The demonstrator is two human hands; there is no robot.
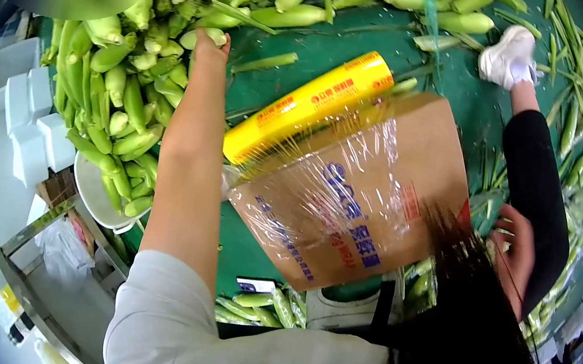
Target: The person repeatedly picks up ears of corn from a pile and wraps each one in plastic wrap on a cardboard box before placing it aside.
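At the top left, my left hand (212, 46) reaches into a heap of green-husked corn. Its fingers are closed around an ear of corn (204, 38), though most of them are hidden from me. My right hand (517, 252) is beside the black-clad leg at the right, partly behind dark hair. Its fingers are loosely bent and apart, with nothing seen in them. Between the hands lies a cardboard box (414, 155) with clear film stretched across it. A yellow printed roll of cling film (309, 106) lies along its far edge.
The corn pile (144, 87) spreads across the far left of the green floor (349, 37). A white bucket (93, 188) and white foam trays (31, 101) stand left. Wrapped corn (255, 311) lies near me. A white shoe (506, 59) and loose husk leaves (580, 66) are right.
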